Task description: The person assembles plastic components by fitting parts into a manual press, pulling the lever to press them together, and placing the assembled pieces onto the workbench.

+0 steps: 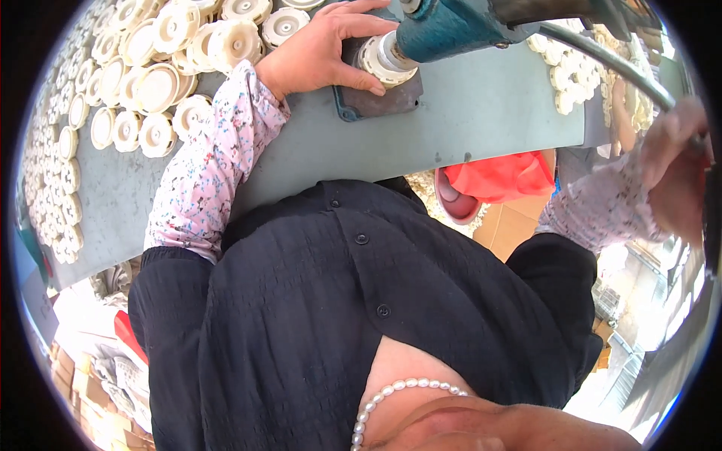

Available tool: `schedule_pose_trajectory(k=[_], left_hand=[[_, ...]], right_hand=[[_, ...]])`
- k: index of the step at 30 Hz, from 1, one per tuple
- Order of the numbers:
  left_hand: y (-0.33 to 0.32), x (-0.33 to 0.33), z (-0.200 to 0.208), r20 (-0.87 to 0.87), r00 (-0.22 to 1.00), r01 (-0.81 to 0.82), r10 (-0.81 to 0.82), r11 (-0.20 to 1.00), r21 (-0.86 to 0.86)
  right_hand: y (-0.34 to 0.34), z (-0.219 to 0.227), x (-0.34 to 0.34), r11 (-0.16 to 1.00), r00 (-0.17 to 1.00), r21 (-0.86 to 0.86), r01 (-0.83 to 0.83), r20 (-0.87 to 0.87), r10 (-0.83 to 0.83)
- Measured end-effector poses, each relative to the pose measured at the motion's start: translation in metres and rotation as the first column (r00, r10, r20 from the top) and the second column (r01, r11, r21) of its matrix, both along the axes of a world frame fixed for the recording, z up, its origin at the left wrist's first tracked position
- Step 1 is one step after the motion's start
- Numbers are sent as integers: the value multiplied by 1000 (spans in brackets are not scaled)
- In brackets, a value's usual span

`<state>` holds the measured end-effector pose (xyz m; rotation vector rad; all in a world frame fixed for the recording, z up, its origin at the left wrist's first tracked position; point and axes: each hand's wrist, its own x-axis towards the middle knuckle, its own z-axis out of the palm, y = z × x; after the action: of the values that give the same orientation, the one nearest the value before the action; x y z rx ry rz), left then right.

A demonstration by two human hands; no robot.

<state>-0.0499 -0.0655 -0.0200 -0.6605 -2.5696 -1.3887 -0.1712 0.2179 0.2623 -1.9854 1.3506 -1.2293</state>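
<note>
Wheel (374,64): one cream plastic piece, sitting on the press's base plate, directly under its head.
Left hand (325,46): partly open in a C around that wheel, thumb against the near edge, forefinger round the far side; the wheel is held between them.
Left arm: reaching forward to the press from its left, inside a pink flowered sleeve (203,165), wrist bent, back of the hand upward.
Right hand (677,154): at the outer end of the lever (632,68), well to the right of the press; blur hides the fingers, so I cannot tell how far they are closed.
Right arm: held out sideways, elbow bent, hand raised beyond the press, in a matching sleeve (590,203).
Press (451,34): one, teal, with one lever out to its right and one dark base plate (372,107) on the table (489,113).
Loose wheels (150,90): a large heap left of the press, too many to count; a smaller heap (560,71) right of it, likewise uncounted.
Near side of the press: one red cloth (500,177) and one pink bowl (457,201), both toward its right; one black shirt (301,301) with three buttons showing; one pearl necklace (402,385).
</note>
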Motion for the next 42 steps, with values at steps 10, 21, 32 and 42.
schedule_pose_trajectory(k=[10,21,32,42], left_hand=[[60,28,-9,-237,849,-442,472,881,168],[41,24,-11,-110,934,-320,340,933,163],[54,38,-10,-250,832,-475,494,869,136],[50,28,-8,-192,858,-456,477,878,146]], right_hand=[[42,-17,60,967,964,-24,254,90,-251],[60,-44,81,946,987,287,147,14,-158],[41,-200,138,693,660,40,720,-350,-665],[19,-244,113,761,661,-78,644,-444,-605]])
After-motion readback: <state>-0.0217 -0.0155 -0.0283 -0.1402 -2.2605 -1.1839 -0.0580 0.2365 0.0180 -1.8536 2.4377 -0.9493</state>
